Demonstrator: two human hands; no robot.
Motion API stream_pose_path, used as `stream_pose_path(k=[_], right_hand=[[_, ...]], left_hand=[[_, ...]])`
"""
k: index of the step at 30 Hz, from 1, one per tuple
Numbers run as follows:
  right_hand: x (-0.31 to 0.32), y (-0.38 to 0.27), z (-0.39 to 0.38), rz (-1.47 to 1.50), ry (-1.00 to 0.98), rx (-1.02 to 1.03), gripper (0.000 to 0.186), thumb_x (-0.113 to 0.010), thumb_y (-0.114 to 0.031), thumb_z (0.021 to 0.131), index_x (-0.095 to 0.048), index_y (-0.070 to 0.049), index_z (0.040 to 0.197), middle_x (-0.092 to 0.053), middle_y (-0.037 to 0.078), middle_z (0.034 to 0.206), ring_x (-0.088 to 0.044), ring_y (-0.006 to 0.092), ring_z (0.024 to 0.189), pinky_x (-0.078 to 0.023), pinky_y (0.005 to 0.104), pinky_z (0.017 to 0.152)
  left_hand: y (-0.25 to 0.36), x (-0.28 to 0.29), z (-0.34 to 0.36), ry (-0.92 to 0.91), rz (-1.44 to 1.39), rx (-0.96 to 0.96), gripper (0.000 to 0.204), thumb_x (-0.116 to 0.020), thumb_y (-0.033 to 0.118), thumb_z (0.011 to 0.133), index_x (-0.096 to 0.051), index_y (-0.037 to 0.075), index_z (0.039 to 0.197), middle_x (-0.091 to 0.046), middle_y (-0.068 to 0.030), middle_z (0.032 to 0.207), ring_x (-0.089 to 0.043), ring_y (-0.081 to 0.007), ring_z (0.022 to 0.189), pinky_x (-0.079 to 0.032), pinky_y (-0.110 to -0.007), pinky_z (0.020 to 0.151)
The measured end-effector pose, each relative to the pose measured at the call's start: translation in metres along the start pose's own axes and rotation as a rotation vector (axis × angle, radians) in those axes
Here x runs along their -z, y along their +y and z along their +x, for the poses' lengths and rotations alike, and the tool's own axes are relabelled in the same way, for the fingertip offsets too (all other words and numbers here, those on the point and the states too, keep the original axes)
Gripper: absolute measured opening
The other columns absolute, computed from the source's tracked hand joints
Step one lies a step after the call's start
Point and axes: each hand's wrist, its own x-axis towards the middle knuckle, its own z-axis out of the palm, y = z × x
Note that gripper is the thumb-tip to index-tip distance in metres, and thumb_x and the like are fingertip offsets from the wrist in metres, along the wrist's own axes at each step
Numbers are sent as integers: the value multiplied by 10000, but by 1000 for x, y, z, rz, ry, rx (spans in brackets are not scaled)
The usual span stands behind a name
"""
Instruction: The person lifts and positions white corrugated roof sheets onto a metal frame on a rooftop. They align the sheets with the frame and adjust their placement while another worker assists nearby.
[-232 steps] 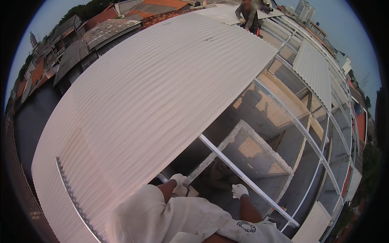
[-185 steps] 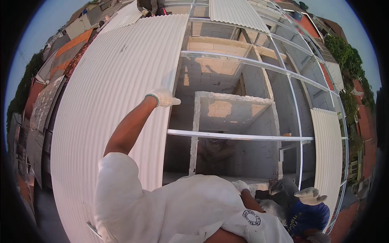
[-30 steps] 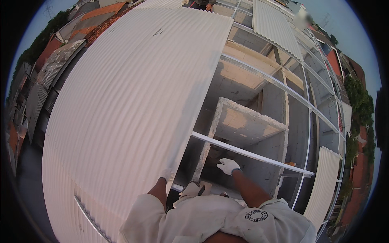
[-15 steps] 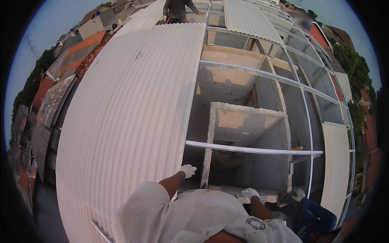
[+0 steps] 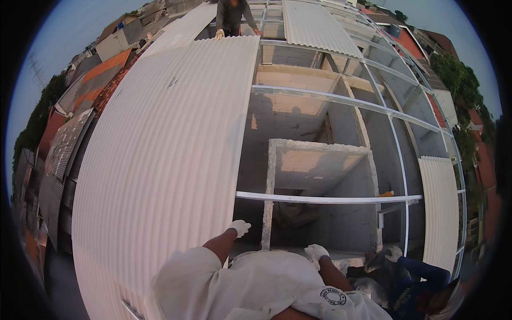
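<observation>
My left hand, in a white glove, is held over the dark gap just off the right edge of a long pale corrugated roofing sheet. Its fingers are curled in, and nothing shows in them. My right hand, gloved too, hangs in front of my body near a rough block wall top. Its fingers point left and look loosely apart, with no object visible in them. Ahead of both hands, a silver metal roof batten crosses above the rough-topped block walls.
A co-worker in blue sleeves with a gloved hand is close at my right. Another person stands at the sheet's far end. Open rooms drop between the battens. More corrugated sheets lie at far centre and right.
The view has shifted slightly. At the far end, the person's hand now rests on the sheet's edge. More of the co-worker's headwear shows at right. My right hand has moved a little left.
</observation>
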Motion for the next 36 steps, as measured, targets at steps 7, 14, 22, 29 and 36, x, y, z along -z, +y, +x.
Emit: stream_pose_path(k=[7, 14, 22, 29, 36], right_hand=[[51, -33, 24, -10, 200, 131, 497, -663, -529, 1076, -819, -99, 1271, -816, 184, 1315, -744, 444, 1256, -577, 511, 1091], [33, -40, -5, -47, -26, 128, 567, -674, -528, 1066, -799, -86, 1398, -789, 212, 1407, -728, 419, 1341, -561, 499, 1154], [-13, -41, -8, -356, -315, 226, 681, -721, -567, 1031, -686, -175, 1586, -684, 187, 1604, -645, 393, 1480, -496, 490, 1251], [33, -157, 57, -464, 25, 544, 846, -828, -484, 1015, -546, -6, 1655, -579, 260, 1684, -539, 427, 1573, -456, 506, 1296], [34, -236, 268, -660, 135, 507, 941, -827, -521, 1021, -494, 66, 1676, -664, 300, 1586, -668, 450, 1430, -491, 508, 1239]], left_hand=[[-43, 4, 3, -89, -169, 77, 266, -528, 342, 1116, -682, 140, 1197, -698, -158, 1149, -683, -351, 957, -507, -538, 825], [-77, -75, -5, -246, 695, -336, 420, -532, 383, 1092, -784, 61, 1191, -793, -214, 1132, -750, -447, 1041, -564, -593, 911], [-80, -104, -56, 33, -296, 37, 440, -651, 433, 1055, -853, 48, 1119, -867, -122, 1063, -791, -244, 905, -607, -429, 815], [-212, -196, -163, 810, -768, 685, 568, -682, 568, 1051, -794, 105, 1360, -829, -214, 1284, -767, -394, 1268, -580, -485, 1093], [-372, -334, -271, 1303, -723, 1370, 630, -664, 570, 1070, -710, 135, 1525, -719, -199, 1527, -663, -408, 1438, -519, -496, 1209]])
